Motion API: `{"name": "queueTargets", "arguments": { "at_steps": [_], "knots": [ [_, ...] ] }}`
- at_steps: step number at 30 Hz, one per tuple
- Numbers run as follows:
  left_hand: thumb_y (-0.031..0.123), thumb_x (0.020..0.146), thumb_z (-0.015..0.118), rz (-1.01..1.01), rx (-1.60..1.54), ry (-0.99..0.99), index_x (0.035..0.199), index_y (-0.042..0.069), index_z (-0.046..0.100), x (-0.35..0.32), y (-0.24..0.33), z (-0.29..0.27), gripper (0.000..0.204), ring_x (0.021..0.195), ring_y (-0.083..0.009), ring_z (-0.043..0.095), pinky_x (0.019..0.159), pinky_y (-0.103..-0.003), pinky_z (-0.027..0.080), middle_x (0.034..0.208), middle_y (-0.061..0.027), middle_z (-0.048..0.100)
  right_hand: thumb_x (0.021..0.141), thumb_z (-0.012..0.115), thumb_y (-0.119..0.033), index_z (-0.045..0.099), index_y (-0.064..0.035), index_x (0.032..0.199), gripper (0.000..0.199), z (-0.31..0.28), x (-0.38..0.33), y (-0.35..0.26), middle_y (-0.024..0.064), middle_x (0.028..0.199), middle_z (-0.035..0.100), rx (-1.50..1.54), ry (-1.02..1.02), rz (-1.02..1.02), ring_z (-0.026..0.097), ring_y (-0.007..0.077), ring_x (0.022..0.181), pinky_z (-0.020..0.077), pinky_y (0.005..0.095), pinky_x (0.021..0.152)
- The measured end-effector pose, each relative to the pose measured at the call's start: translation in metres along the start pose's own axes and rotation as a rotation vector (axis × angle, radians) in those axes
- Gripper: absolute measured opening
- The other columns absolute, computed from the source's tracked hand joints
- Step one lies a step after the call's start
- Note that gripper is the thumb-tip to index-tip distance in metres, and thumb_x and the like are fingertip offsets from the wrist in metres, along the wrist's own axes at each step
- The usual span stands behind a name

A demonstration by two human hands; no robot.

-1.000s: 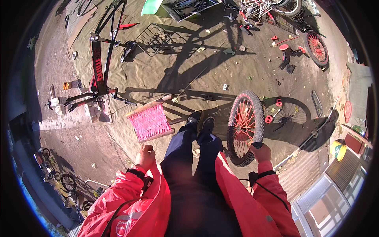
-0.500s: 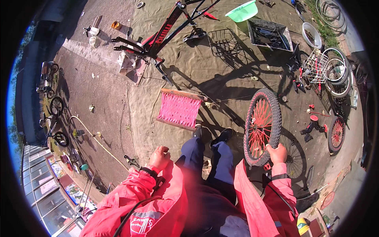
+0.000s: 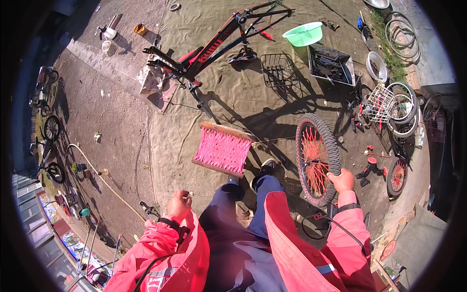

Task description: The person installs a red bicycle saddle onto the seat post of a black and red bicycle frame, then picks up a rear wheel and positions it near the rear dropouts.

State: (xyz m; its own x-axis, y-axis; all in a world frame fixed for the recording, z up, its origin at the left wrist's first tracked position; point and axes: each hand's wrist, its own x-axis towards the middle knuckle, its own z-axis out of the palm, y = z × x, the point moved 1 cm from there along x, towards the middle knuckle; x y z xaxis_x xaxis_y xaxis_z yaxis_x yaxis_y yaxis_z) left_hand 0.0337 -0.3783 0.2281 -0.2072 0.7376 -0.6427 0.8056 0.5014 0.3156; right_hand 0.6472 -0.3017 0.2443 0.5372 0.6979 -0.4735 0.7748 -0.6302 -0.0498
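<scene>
My right hand (image 3: 342, 181) grips the near right edge of a bicycle wheel (image 3: 314, 160) with a knobby black tyre and red spokes. The wheel is held upright and turned partly toward me. My left hand (image 3: 179, 204), fingers curled in, hangs in front of me on the left; whether anything small is inside it is hidden. Just beyond my feet stands a low folding stool (image 3: 223, 149) with a pink woven seat and wooden rails. Farther off, a black and red bicycle frame (image 3: 214, 51) without wheels rests upside down on the ground cloth.
At the far right are a green basin (image 3: 303, 35), a grey tool box (image 3: 332, 65) and a black rack (image 3: 278, 70). A white wire basket (image 3: 381, 103) and a small red-spoked wheel (image 3: 397, 176) lie right of me. A hose (image 3: 104, 174) crosses the left ground.
My view has shifted as I step. The wheel in my right hand has moved slightly and turned more edge-on, while my left hand has dropped a little leftward.
</scene>
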Motion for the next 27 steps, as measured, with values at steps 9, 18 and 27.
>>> {"name": "queueTargets", "arguments": {
  "at_steps": [9,18,27],
  "knots": [
    [0.02,0.084,0.067,0.018,0.071,-0.022,0.105,0.004,0.066,0.055,0.08,-0.008,0.026,0.092,-0.0368,0.066,0.081,-0.045,0.053,0.103,-0.02,0.066,0.065,0.08,-0.043,0.073,-0.0082,0.085,0.041,0.019,0.061,-0.035,0.0164,0.083,0.072,0.021,-0.117,-0.002,0.07,0.034,0.077,0.0541,0.0449,0.072],
    [0.019,0.081,0.07,0.053,0.122,-0.018,0.101,0.007,0.068,0.103,0.176,0.009,0.023,0.084,-0.0339,0.067,0.075,-0.043,0.053,0.097,-0.016,0.067,0.064,0.081,-0.045,0.072,-0.0086,0.083,0.042,0.058,0.112,-0.048,0.0161,0.082,0.072,0.047,-0.222,0.043,0.07,0.0354,0.078,0.0541,0.0454,0.071],
    [0.018,0.083,0.065,0.095,0.155,-0.142,0.104,0.005,0.065,0.153,0.194,-0.001,0.025,0.088,-0.0377,0.065,0.078,-0.045,0.053,0.1,-0.0179,0.063,0.063,0.082,-0.039,0.071,-0.0075,0.082,0.038,0.063,0.159,-0.059,0.0164,0.077,0.071,0.156,-0.189,0.061,0.07,0.0357,0.075,0.0532,0.0457,0.068]
  ]
}}
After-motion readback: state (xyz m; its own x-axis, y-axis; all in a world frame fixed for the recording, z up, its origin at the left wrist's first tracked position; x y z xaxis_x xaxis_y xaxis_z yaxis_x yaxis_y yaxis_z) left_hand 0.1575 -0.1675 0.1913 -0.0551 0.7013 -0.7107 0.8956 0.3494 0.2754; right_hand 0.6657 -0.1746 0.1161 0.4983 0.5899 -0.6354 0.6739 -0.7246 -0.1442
